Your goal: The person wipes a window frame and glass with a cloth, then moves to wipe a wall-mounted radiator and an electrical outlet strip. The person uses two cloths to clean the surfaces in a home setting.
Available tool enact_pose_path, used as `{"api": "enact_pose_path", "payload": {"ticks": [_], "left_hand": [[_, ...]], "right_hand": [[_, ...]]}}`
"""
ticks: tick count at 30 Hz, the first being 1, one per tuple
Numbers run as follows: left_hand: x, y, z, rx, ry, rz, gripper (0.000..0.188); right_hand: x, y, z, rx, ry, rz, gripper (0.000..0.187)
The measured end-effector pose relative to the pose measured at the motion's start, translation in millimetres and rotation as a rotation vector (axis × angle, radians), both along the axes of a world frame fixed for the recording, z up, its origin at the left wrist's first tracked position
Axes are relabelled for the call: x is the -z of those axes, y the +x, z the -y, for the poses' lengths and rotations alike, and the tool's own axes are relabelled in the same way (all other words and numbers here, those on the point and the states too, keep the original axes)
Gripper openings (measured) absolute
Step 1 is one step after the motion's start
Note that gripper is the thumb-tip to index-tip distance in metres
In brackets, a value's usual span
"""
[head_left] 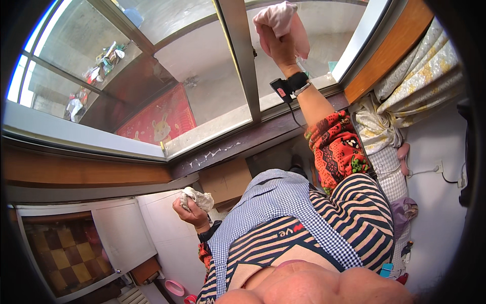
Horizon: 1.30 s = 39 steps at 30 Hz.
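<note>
A pink cloth is bunched in my right hand, which reaches up to the window on the far right side. The fingers press the cloth at the glass, and one end of it hangs down beside the hand. Lower on the left, my left hand is closed around a crumpled off-white cloth, held beside my waist. The window has metal frames, with a vertical frame bar left of my right hand. A black strap with a small box and cable sits on my right wrist.
Below the window runs a dark sill with worn paint. Patterned curtains hang at the right. A cardboard box stands under the sill. At lower left are a white cabinet and a pink ring-shaped thing. Beyond the glass lies a red mat.
</note>
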<state>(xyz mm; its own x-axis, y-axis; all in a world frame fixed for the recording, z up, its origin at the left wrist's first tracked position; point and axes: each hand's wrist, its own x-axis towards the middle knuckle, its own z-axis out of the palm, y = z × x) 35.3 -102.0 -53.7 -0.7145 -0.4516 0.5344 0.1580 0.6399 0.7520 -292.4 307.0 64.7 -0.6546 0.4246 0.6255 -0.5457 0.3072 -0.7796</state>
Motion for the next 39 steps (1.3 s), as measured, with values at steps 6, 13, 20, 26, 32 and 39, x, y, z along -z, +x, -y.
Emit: {"api": "enact_pose_path", "payload": {"ticks": [6,13,20,26,32,39], "left_hand": [[0,14,-1,-0.033,0.129,0.051,0.019],[31,11,1,-0.092,0.379,0.055,0.021],[39,9,2,-0.037,0.332,0.045,0.018],[38,22,-10,-0.039,0.453,0.003,0.021],[49,36,-1,-0.090,0.437,0.060,0.022],[48,30,1,-0.120,0.464,0.092,0.020]], "right_hand": [[114,29,6,0.179,0.098,0.283,0.032],[57,88,39,-0.156,-0.285,0.184,0.018],[-62,64,109,-0.188,0.156,-0.232,0.020],[-17,22,140,0.091,0.691,-0.359,0.036],[76,51,135,-0.231,0.255,0.227,0.044],[-20,74,78,-0.147,-0.003,-0.112,0.018]]}}
